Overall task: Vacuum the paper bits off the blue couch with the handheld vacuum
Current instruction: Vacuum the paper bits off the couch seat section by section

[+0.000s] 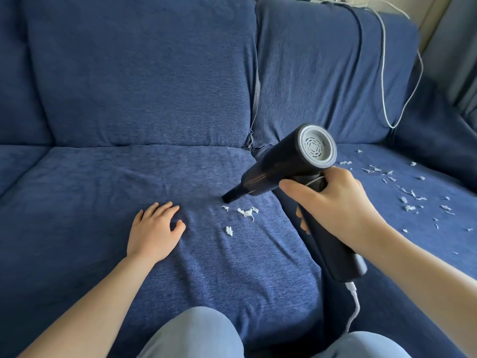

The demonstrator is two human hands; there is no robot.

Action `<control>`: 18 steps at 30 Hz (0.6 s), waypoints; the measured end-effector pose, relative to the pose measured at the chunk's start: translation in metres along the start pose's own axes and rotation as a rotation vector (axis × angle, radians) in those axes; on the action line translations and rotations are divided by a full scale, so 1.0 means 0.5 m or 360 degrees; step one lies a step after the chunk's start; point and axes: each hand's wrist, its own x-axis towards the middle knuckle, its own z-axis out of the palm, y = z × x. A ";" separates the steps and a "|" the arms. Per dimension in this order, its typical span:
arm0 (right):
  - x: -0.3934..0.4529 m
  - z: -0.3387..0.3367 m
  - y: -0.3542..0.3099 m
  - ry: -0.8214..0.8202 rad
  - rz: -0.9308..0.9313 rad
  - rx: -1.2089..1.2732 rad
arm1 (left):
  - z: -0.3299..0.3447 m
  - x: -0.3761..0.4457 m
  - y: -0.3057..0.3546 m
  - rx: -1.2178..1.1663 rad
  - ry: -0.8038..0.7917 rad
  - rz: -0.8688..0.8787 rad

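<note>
- The handheld vacuum slants down to the left over the seam between two seat cushions, its nozzle tip just above the blue couch.
- A few paper bits lie just near of the nozzle; many more paper scraps scatter over the right cushion.
- The right hand grips the vacuum's handle, fingers wrapped round it.
- The left hand rests flat, fingers relaxed, on the middle cushion, left of the bits.
- A white cord trails from the handle's base.

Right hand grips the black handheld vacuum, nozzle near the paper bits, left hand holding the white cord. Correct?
Not quite. The head view shows the left hand resting flat on the blue fabric couch, holding nothing. The right hand does grip the black handheld vacuum, nozzle near the white paper bits.
</note>
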 end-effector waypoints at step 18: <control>-0.052 -0.068 0.026 0.0092 0.0081 -0.0109 | 0.010 -0.019 0.119 -0.0078 -0.0215 0.0235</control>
